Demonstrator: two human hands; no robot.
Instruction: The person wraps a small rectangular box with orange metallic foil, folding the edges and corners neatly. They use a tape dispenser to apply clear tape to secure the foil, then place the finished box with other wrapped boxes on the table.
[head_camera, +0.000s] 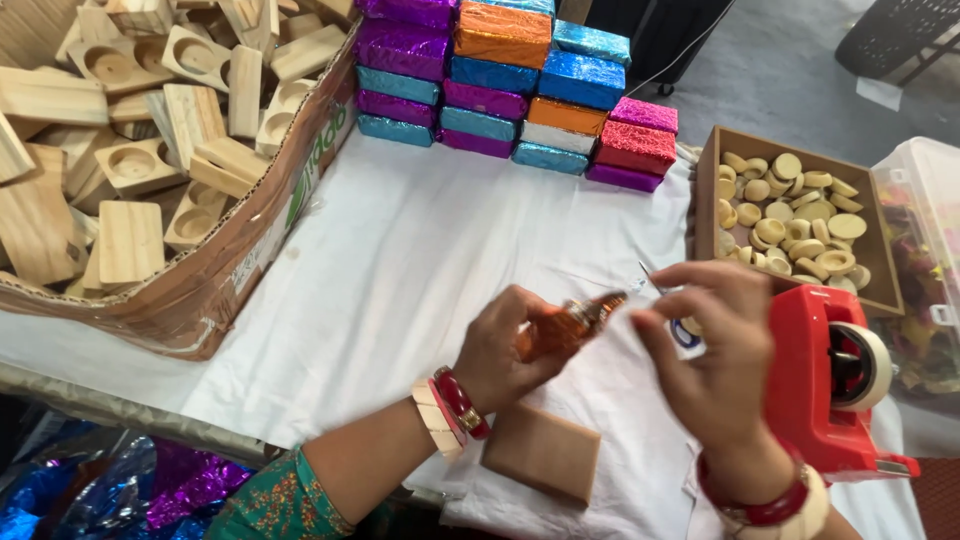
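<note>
Orange foil-wrapped block (565, 325): we log it gripped in the left hand (505, 350), fingers curled round its lower end, upper end tilted toward two o'clock above the white cloth (380, 270). Right hand (715, 355): fingers spread and bent, fingertips just beside the block's upper end; we cannot tell whether they pinch anything (a thin clear strip may lie there, too faint to confirm).

Outward from the hands:
- Plain brown block (542, 452), flat on the cloth at six o'clock of the left hand, near it.
- Red tape dispenser (825, 385), at three o'clock, touching the right hand's outline in view.
- Shallow brown tray (712, 190) of small round wooden discs, at one o'clock.
- Stack of foil-wrapped blocks (520, 90) in purple, blue, orange and pink, at twelve o'clock, well apart.
- Cardboard box (270, 230) heaped with pale wooden holders, at ten o'clock.
- Loose coloured foil (120, 490), at eight o'clock below the cloth's edge.
</note>
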